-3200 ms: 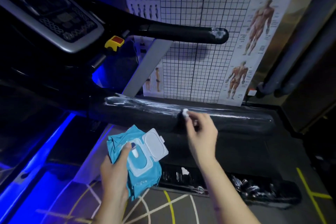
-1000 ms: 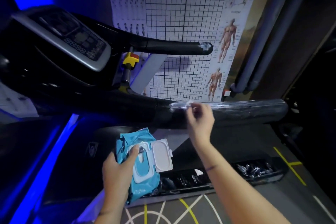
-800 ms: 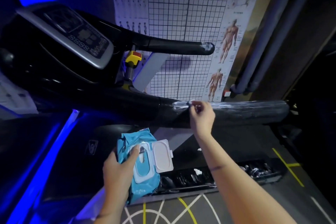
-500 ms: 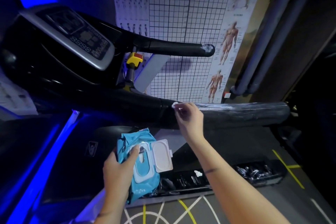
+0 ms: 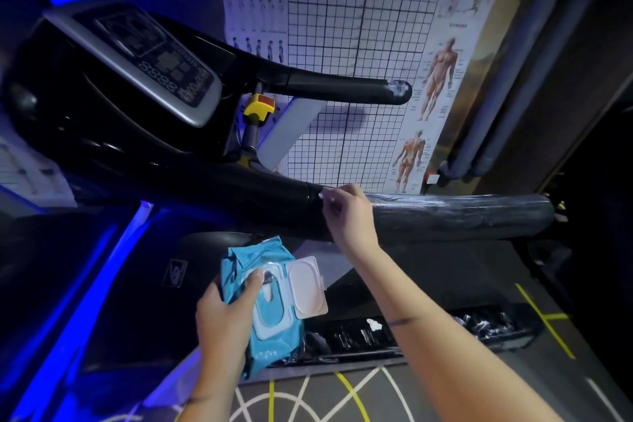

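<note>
Blue wipes pack (image 5: 270, 305), white lid flipped open, is held below the black handrail (image 5: 462, 216); a tiny wipe (image 5: 322, 195) touches the rail.

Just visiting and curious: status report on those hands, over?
Status: left hand grips wipe pack, lid open. Right hand pinches small white wad against handrail. Nothing in the way.

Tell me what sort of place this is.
Most likely a gym: a treadmill console and its padded handrail fill the view, and a muscle anatomy poster hangs on the wall beside a grid chart.
</note>
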{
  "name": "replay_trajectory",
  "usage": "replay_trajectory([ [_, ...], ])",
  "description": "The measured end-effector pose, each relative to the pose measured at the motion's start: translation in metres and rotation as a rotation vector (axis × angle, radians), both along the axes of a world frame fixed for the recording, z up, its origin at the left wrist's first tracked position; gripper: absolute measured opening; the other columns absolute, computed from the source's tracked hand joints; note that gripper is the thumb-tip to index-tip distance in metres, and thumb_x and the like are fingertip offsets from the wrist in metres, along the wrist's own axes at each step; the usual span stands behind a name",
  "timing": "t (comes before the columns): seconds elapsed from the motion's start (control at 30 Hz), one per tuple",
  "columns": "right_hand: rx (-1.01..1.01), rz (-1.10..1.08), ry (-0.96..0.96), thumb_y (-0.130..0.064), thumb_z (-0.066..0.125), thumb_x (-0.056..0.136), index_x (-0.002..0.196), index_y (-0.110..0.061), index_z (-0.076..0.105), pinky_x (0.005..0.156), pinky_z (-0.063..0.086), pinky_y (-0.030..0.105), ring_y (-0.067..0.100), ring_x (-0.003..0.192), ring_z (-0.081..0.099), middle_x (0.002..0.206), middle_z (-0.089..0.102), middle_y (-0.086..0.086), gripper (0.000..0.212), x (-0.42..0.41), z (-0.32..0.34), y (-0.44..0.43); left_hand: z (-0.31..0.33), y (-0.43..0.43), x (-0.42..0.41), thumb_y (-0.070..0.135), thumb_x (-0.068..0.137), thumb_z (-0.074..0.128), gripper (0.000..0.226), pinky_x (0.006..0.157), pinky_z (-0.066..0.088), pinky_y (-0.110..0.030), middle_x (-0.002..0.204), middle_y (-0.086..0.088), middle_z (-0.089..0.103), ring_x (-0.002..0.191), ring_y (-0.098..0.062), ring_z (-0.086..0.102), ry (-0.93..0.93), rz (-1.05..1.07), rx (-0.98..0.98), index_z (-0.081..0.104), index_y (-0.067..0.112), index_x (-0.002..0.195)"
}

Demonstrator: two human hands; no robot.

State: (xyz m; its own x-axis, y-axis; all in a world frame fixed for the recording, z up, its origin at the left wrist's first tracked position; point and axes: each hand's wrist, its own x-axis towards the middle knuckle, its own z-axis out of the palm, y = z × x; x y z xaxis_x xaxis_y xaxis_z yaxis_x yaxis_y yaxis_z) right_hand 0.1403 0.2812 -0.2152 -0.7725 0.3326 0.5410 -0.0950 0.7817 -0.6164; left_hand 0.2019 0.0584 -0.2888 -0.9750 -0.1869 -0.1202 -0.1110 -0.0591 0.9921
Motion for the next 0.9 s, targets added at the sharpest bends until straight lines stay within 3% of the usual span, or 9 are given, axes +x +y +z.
replay_trajectory([
  [0.07, 0.032, 0.030, -0.015, 0.000, 0.069, 0.084, 0.100, -0.011, 0.079, 0.075, 0.043, 0.005, 0.010, 0.072, 0.057, 0.092, 0.061, 0.002, 0.021, 0.005, 0.000, 0.005, 0.000, 0.001, -0.001, 0.031, 0.086, 0.088, 0.019, 0.073, 0.063, -0.040, 0.093, 0.002, 0.081, 0.086, -0.018, 0.078, -0.006, 0.002, -0.001, 0.077, 0.023, 0.099],
  [0.17, -0.033, -0.131, -0.006, -0.004, 0.071, 0.082, 0.095, -0.011, 0.076, 0.079, 0.053, 0.031, 0.019, 0.076, 0.060, 0.094, 0.059, 0.004, 0.016, 0.017, 0.002, 0.020, -0.001, 0.002, -0.002, 0.033, 0.085, 0.089, 0.021, 0.078, 0.065, -0.047, 0.093, 0.001, 0.081, 0.087, -0.020, 0.078, -0.013, 0.001, -0.010, 0.076, 0.023, 0.099],
  [0.23, -0.092, -0.238, 0.051, -0.006, 0.072, 0.084, 0.096, -0.011, 0.073, 0.077, 0.053, 0.037, 0.020, 0.073, 0.057, 0.096, 0.056, 0.005, 0.013, 0.021, 0.003, 0.029, -0.002, 0.002, -0.002, 0.032, 0.086, 0.088, 0.020, 0.077, 0.064, -0.044, 0.094, 0.001, 0.080, 0.087, -0.020, 0.078, -0.004, -0.009, -0.010, 0.076, 0.024, 0.099],
  [0.33, -0.022, -0.189, 0.115, -0.005, 0.072, 0.083, 0.098, -0.013, 0.073, 0.071, 0.050, 0.033, 0.019, 0.069, 0.055, 0.096, 0.054, 0.005, 0.017, 0.017, 0.001, 0.022, -0.005, 0.002, -0.002, 0.030, 0.087, 0.088, 0.017, 0.073, 0.062, -0.039, 0.093, 0.002, 0.081, 0.087, -0.018, 0.078, -0.007, -0.024, -0.025, 0.077, 0.024, 0.099],
  [0.43, 0.159, -0.068, 0.052, -0.003, 0.070, 0.081, 0.102, -0.011, 0.075, 0.065, 0.048, 0.028, 0.021, 0.075, 0.057, 0.093, 0.053, 0.005, 0.023, 0.009, -0.008, 0.005, -0.005, 0.003, -0.003, 0.030, 0.086, 0.088, 0.017, 0.077, 0.063, -0.041, 0.092, 0.004, 0.081, 0.088, -0.018, 0.078, -0.012, -0.029, -0.044, 0.078, 0.023, 0.098],
  [0.6, 0.173, -0.176, 0.006, -0.005, 0.069, 0.084, 0.100, -0.008, 0.076, 0.061, 0.050, 0.033, 0.027, 0.075, 0.058, 0.092, 0.053, 0.008, 0.018, 0.008, -0.011, 0.030, -0.006, 0.007, -0.003, 0.028, 0.087, 0.087, 0.017, 0.066, 0.057, -0.032, 0.090, 0.002, 0.080, 0.083, -0.016, 0.077, -0.031, -0.043, -0.032, 0.076, 0.021, 0.098],
  [0.7, 0.162, -0.276, -0.025, -0.001, 0.066, 0.085, 0.100, -0.004, 0.076, 0.068, 0.052, 0.036, 0.032, 0.079, 0.059, 0.095, 0.054, 0.012, 0.019, 0.018, -0.012, 0.067, -0.009, 0.011, -0.005, 0.029, 0.087, 0.087, 0.017, 0.069, 0.059, -0.035, 0.091, 0.001, 0.080, 0.084, -0.019, 0.077, -0.029, -0.056, -0.044, 0.075, 0.022, 0.097],
  [0.83, 0.292, -0.337, -0.147, 0.001, 0.057, 0.088, 0.100, -0.005, 0.073, 0.072, 0.052, 0.044, 0.039, 0.082, 0.056, 0.099, 0.053, 0.017, 0.021, 0.024, -0.003, 0.091, -0.014, 0.017, -0.006, 0.030, 0.086, 0.088, 0.017, 0.077, 0.064, -0.046, 0.091, 0.001, 0.080, 0.086, -0.022, 0.078, -0.031, -0.067, -0.055, 0.076, 0.023, 0.095],
  [0.9, 0.304, -0.290, -0.154, 0.002, 0.054, 0.089, 0.102, -0.004, 0.069, 0.071, 0.046, 0.038, 0.035, 0.083, 0.054, 0.102, 0.051, 0.016, 0.021, 0.021, 0.006, 0.087, -0.015, 0.021, -0.007, 0.029, 0.086, 0.088, 0.017, 0.080, 0.065, -0.050, 0.091, 0.001, 0.081, 0.087, -0.023, 0.078, -0.024, -0.074, -0.056, 0.076, 0.023, 0.094],
])
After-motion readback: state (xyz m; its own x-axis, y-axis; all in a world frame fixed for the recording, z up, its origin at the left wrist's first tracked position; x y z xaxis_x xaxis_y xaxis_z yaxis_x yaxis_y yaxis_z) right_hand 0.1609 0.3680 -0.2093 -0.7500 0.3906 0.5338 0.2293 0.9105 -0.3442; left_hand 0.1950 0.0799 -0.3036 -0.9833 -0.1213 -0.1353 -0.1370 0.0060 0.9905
